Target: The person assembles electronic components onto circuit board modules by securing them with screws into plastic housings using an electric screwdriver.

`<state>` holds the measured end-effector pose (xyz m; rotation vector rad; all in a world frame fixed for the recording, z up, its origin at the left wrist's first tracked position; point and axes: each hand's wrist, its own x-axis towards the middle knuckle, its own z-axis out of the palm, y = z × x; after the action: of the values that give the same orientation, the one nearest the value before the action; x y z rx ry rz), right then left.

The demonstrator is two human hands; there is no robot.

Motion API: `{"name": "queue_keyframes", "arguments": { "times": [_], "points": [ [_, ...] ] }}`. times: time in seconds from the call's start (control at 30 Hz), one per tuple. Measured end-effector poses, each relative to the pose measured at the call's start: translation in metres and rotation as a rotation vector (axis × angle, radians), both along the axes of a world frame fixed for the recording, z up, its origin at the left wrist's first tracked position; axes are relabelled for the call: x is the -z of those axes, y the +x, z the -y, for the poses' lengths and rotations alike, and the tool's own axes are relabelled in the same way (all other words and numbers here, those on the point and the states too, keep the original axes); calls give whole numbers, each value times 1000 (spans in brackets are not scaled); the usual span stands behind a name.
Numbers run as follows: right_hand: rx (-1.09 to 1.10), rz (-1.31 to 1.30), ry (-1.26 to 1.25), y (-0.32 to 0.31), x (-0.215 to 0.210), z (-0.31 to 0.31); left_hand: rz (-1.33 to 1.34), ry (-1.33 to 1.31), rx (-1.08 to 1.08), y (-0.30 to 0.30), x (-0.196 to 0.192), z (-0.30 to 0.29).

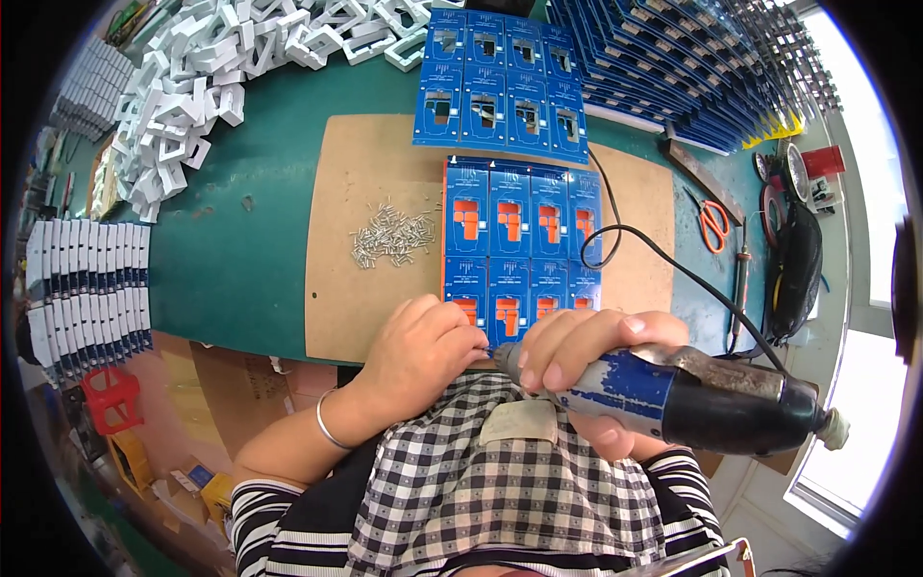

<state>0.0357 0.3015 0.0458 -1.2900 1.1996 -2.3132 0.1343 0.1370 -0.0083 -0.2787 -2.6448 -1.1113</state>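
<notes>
My right hand (586,351) wraps round an electric screwdriver (711,409) with a worn blue and black body, its tip pointing left. Close to that tip, the fingertips of my left hand (413,351) are pinched together at the near edge of a blue circuit board panel (510,180). Whatever they hold is too small to make out. Orange material (509,219) shows through the panel's cut-outs. Another blue panel (500,82) lies just beyond it. Left of the panels, a pile of small silver screws (392,236) rests on a brown board (341,192).
White plastic frames (173,125) are heaped at the far left, and rows of white modules (87,255) stand at the left edge. Stacked blue panels (663,58) rise at the far right. Orange-handled scissors (712,226) lie near the screwdriver's black cable (663,252).
</notes>
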Motion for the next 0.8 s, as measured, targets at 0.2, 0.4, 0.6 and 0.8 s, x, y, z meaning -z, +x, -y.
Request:
{"name": "queue_keyframes", "arguments": {
  "times": [0.2,0.4,0.6,0.8],
  "points": [
    [-31,-135,101,0,-5,2,-27,53,21,-1,4,1],
    [-36,-106,94,5,-5,21,118,305,4,6,0,24],
    [-31,-96,182,3,-7,20,-82,-136,-395,11,-6,82],
    [-120,-121,199,-3,-6,21,-72,-165,-436,-1,4,91]
  ]
}}
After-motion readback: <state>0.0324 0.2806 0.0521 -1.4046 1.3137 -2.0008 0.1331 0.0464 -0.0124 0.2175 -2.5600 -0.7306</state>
